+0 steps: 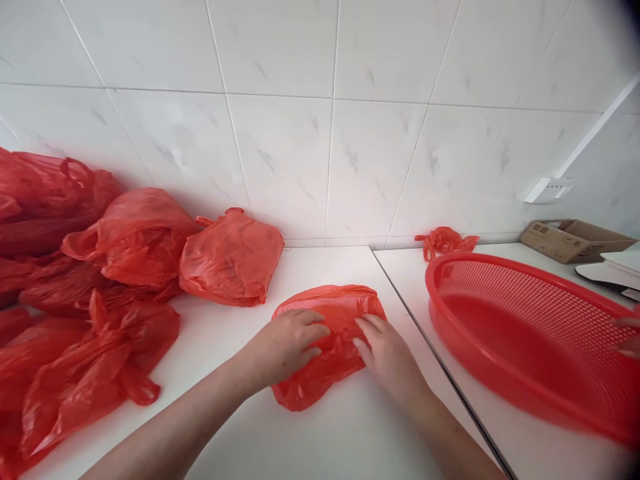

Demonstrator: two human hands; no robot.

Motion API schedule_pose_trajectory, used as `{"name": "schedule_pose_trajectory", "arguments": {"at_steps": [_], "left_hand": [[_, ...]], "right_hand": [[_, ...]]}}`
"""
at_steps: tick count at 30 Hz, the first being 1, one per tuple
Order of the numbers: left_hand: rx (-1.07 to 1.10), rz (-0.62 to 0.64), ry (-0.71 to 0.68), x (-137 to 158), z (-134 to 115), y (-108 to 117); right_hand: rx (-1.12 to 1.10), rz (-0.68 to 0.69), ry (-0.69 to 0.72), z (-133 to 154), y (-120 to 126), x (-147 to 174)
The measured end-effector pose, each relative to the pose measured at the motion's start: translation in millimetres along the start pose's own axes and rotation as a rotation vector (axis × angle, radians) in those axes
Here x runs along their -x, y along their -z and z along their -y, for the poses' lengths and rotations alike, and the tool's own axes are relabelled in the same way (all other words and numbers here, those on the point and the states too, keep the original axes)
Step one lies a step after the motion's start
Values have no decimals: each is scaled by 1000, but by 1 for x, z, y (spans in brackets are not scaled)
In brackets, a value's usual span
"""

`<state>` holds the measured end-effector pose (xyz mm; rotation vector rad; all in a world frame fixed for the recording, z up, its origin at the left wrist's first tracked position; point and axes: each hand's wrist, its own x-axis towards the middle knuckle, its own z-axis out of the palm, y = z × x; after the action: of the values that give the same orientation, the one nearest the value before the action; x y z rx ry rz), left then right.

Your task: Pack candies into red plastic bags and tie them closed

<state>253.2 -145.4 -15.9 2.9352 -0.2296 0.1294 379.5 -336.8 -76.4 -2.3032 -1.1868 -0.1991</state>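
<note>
A red plastic bag (333,373) lies loosely gathered on the white tabletop (320,440) in front of me. My left hand (293,337) rests over its left side, fingers bent and apart. On the opposite side, my right hand (383,343) touches the bag with its fingers spread. Neither hand visibly grips the plastic. What the bag contains, if anything, I cannot make out.
Filled red bags (233,260) are piled along the left. At right stands a large red mesh basket (500,267), with another person's hand (629,337) at its edge. Behind are a crumpled red bag (447,241), a cardboard box (555,241) and a wall socket (549,190).
</note>
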Motion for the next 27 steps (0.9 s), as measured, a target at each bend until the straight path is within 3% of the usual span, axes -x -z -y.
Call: {"name": "schedule_pose_trajectory", "arguments": {"at_steps": [3,7,9,14,17,21,24,27], "left_hand": [[31,21,-6,5,-9,-11],[-14,64,72,6,-11,-19],[-22,-15,9,11,-10,-17],[-185,-443,-136,47,0,-22],[-309,-466,-252,69,16,-39],[-389,-427,-326,81,31,-63],[-215,-470,-237,77,29,-72],[7,-545,-170,72,20,-75]], "right_hand": [[119,125,18,-3,-10,-2],[110,90,-7,-1,-9,-6],[111,69,-13,1,0,-6],[50,-188,-24,6,40,21],[136,-357,-99,-3,69,55],[546,-494,-180,-41,108,108],[808,-396,-272,-77,132,142],[806,-201,-370,-95,146,157]]}}
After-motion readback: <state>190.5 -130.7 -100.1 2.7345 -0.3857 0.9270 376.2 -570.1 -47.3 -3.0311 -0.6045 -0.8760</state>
